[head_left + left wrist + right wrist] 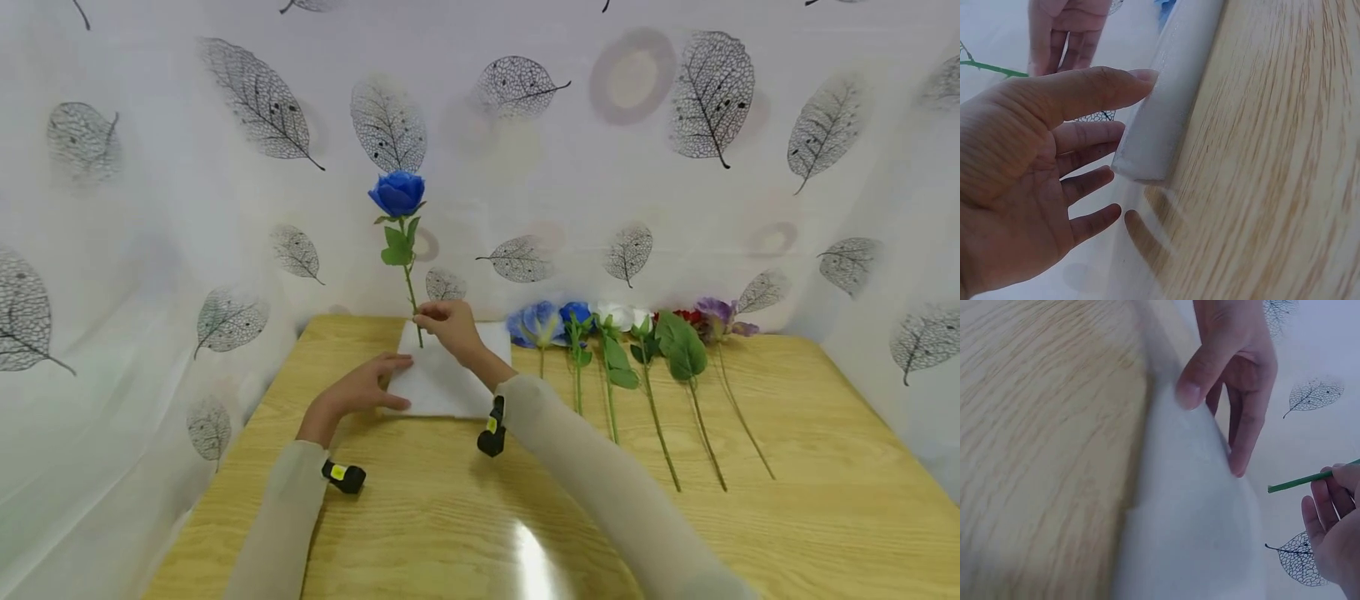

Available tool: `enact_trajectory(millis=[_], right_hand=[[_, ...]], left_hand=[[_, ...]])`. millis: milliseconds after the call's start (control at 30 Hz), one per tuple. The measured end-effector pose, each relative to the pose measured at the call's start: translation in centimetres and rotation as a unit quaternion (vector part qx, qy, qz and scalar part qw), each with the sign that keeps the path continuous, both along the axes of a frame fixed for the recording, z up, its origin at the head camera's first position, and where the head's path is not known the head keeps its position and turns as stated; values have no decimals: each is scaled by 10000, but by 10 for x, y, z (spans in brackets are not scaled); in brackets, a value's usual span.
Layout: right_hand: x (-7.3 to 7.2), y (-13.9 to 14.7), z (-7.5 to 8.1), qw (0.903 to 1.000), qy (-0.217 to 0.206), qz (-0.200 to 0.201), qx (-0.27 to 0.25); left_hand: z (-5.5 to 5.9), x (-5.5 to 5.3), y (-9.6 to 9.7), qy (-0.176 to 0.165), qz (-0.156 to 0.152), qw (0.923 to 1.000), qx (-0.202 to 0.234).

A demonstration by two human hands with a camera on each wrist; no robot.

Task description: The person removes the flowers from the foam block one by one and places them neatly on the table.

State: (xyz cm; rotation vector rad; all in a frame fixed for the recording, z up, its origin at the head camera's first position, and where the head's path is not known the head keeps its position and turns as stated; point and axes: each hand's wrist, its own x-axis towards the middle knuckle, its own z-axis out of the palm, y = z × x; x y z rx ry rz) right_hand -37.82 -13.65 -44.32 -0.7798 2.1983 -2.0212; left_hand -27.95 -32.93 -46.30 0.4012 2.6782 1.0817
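A blue artificial rose [397, 195] stands nearly upright, its green stem pinched near the lower end by the right hand [452, 329]. The cut stem end [1282, 487] sticks out below the fingers, above a white foam block [442, 383]. At the block's left side, the left hand [365, 385] spreads its fingers and thumb along the edge. In the left wrist view, the left thumb [1107, 89] lies against the near edge of the block, while the other fingertips reach its far side.
Right of the block, several artificial flowers lie in a row on the wooden table [420, 508]: a light blue bloom [537, 323], a blue rose [576, 314], a white one [615, 317] and a purple one [720, 317]. A leaf-print curtain [525, 167] hangs behind.
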Motion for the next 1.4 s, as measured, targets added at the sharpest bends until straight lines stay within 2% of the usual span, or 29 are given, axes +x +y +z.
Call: enact_trajectory(millis=[167, 333, 633, 900, 1200, 1400], right_hand=[[5, 11, -1, 9987, -102, 301, 406], [10, 25, 2, 9958, -106, 629, 652], [13, 44, 9, 9896, -50, 865, 1150], [15, 67, 16, 9816, -91, 1180, 1501], [22, 105, 23, 9731, 78, 1397, 1827], [32, 134, 30, 9687, -50, 1503, 1975]], left_hand=[[-1, 0, -2, 71, -65, 10000, -10], [-1, 0, -3, 31, -7, 10000, 46], [0, 0, -2, 149, -108, 9998, 47], [0, 1, -2, 106, -98, 9999, -4], [-3, 1, -2, 116, -110, 9999, 66], [-5, 1, -4, 157, -128, 9998, 44]])
